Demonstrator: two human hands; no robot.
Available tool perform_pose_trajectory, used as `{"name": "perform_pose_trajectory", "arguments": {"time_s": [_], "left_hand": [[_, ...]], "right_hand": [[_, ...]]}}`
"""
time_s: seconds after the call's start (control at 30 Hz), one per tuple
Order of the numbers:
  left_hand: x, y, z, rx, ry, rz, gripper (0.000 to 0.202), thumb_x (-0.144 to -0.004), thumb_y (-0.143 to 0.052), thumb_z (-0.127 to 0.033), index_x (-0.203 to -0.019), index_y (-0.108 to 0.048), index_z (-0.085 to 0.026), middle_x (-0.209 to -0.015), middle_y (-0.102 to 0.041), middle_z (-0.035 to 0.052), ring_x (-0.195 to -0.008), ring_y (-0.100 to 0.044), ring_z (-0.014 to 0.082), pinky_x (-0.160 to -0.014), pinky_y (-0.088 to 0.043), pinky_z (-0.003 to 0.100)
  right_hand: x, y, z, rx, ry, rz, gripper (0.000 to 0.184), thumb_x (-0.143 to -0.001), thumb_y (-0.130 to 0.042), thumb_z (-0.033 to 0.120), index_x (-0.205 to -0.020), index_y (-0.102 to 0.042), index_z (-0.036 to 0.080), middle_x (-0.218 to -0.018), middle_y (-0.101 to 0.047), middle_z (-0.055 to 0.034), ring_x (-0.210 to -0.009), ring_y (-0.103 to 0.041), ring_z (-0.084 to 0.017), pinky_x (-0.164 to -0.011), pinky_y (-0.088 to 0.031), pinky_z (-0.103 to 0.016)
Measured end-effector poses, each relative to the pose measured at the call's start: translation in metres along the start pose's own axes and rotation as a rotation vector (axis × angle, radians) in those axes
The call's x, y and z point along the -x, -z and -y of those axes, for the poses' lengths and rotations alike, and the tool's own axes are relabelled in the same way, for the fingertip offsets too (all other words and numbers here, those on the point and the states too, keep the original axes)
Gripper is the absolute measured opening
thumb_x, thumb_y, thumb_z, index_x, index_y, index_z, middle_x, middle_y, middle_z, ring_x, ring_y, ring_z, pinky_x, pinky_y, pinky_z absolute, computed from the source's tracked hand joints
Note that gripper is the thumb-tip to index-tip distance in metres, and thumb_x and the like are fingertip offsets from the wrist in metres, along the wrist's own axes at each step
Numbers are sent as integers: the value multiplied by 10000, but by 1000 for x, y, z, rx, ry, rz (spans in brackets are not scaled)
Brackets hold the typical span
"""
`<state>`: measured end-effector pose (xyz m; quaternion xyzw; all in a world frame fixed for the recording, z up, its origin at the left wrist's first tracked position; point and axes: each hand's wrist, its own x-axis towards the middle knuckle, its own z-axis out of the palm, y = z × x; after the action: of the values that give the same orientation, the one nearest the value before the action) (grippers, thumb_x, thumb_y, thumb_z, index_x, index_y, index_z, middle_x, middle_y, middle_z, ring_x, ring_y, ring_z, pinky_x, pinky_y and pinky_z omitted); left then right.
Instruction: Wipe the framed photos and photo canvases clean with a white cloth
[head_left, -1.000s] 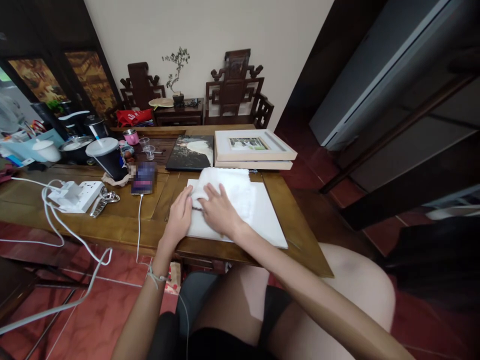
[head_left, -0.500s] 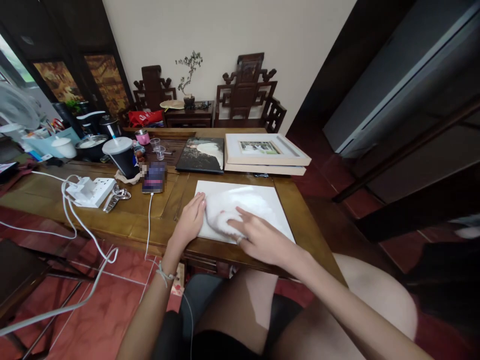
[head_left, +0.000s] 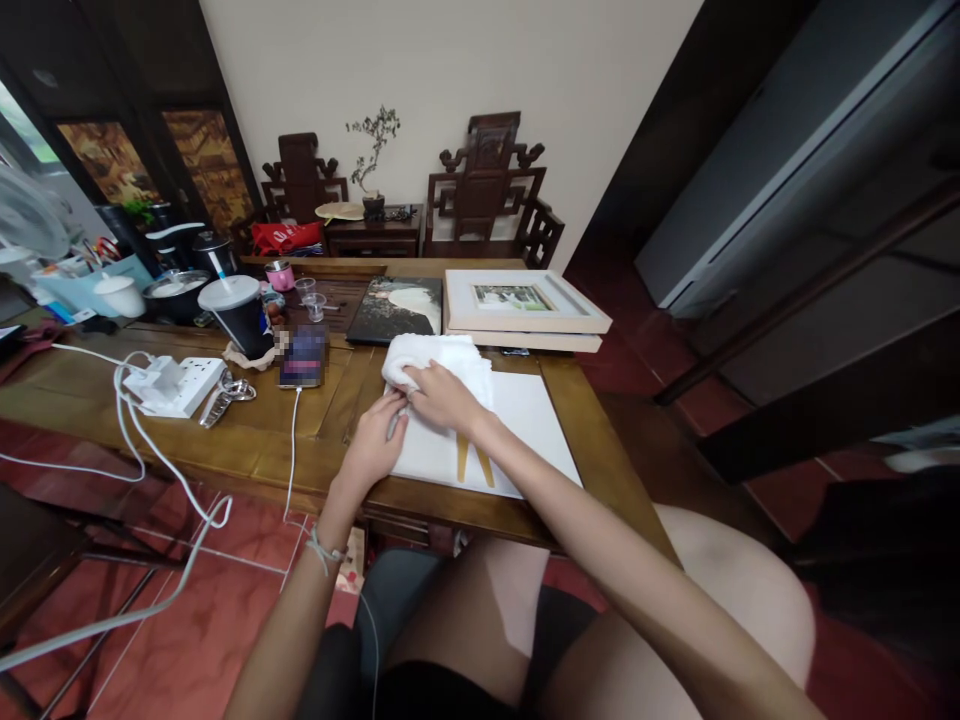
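White cloth (head_left: 457,358): lies bunched at its left end over the far left part of the white panel, spilling past the panel's far edge.
Right hand (head_left: 439,395): fingers bent and closed on the bunched cloth, pressing it down; the fingertips are partly hidden.
Left hand (head_left: 379,440): fingers lying together, thumb a little apart, resting at the panel's left edge, with the fingertips just beside the right hand.
White panel (head_left: 536,430): flat on the wooden table (head_left: 607,460), a yellow shape (head_left: 463,462) showing below the right wrist.
Near edge: only a narrow strip of wood lies between panel and table edge; the right forearm crosses it.
Right edge: a wider strip of tabletop runs beside the panel.
Far side: tight; the dark picture (head_left: 401,312) and the stacked frames (head_left: 529,300) sit just beyond the cloth. Whether cloth and picture touch, I cannot tell.
Left side: a stretch of tabletop separates the left hand from the phone (head_left: 302,358) and its white cable (head_left: 292,450).
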<state>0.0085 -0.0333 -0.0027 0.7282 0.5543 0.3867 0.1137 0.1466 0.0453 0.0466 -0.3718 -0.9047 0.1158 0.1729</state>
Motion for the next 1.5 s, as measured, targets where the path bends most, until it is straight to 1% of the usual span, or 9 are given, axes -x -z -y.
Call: {"name": "perform_pose_trajectory", "arguments": {"time_s": [0.2, 0.33, 0.5, 0.67, 0.83, 0.97, 1.1, 1.27, 1.5], "left_hand": [[1, -2, 2, 16, 31, -3, 325, -904, -483, -167, -1171, -660, -115, -1331, -619, 153, -1307, -532, 251, -1143, -389, 440], [1, -2, 2, 22, 28, -7, 319, -908, -483, -174, -1172, -656, -130, -1337, -616, 146, -1305, -534, 245, -1140, -392, 446], [1, -1, 1, 1, 21, 12, 339, -914, -481, -188, -1202, -639, -105, -1364, -588, 172, -1319, -520, 258, -1146, -378, 459], [0, 0, 0, -12, 23, 26, 355, -923, -476, -220, -1209, -637, -86, -1370, -580, 184, -1324, -512, 269, -1150, -366, 463], [0, 1, -1, -10, 33, 42, 361, -925, -475, -234, -1220, -635, -100, -1379, -576, 169, -1337, -499, 258, -1159, -353, 457], [-1, 2, -2, -11, 29, 38, 359, -922, -477, -241, -1211, -641, -104, -1374, -582, 168, -1329, -508, 250, -1156, -360, 442], [-1, 3, -1, -20, 16, 29, 350, -921, -482, -255, -1199, -647, -120, -1367, -590, 160, -1321, -518, 247, -1148, -370, 442], [-2, 3, -1, -25, 10, 37, 343, -918, -481, -251, -1193, -649, -132, -1368, -590, 154, -1322, -516, 248, -1145, -370, 460], [-2, 4, -4, -27, 22, 44, 358, -925, -480, -264, -1211, -637, -118, -1373, -584, 160, -1328, -509, 249, -1147, -368, 444]], "right_hand": [[43, 32, -45, -22, -131, -70, 271, -951, -359, 229, -900, -624, 205, -889, -722, -83, -840, -641, -263, -792, -457, -324], [86, 44, -67, 25, -204, -115, 261, -941, -346, 253, -862, -590, 207, -823, -706, -98, -807, -637, -290, -857, -464, -413], [155, 43, -43, 155, -55, -57, 214, -841, -389, 136, -851, -592, 204, -1272, -635, -142, -1195, -577, -339, -949, -458, -470], [209, 56, -14, 73, 21, 68, 275, -750, -400, 72, -834, -615, 220, -1354, -600, -87, -1338, -469, -354, -843, -535, -423], [180, 56, -48, 29, -30, 84, 243, -859, -407, 143, -869, -637, 220, -1047, -720, -97, -1338, -472, -346, -928, -513, -454], [122, 44, -81, 125, -2, 60, 249, -891, -406, 142, -982, -635, 172, -1293, -636, -150, -1320, -495, -335, -1123, -299, -575], [97, 36, -79, 223, -61, 43, 286, -848, -426, 97, -1054, -622, 124, -1414, -537, -188, -1449, -283, -347, -1111, -204, -686], [146, 38, -41, 233, -48, 68, 353, -748, -420, 5, -969, -653, 150, -1520, -415, -157, -1460, -238, -375, -1087, -290, -695], [234, 68, -26, 66, -54, -19, 539, -732, -457, 31, -1151, -639, 317, -1456, -518, 12, -1289, -539, -253, -1030, -516, -397]]}}
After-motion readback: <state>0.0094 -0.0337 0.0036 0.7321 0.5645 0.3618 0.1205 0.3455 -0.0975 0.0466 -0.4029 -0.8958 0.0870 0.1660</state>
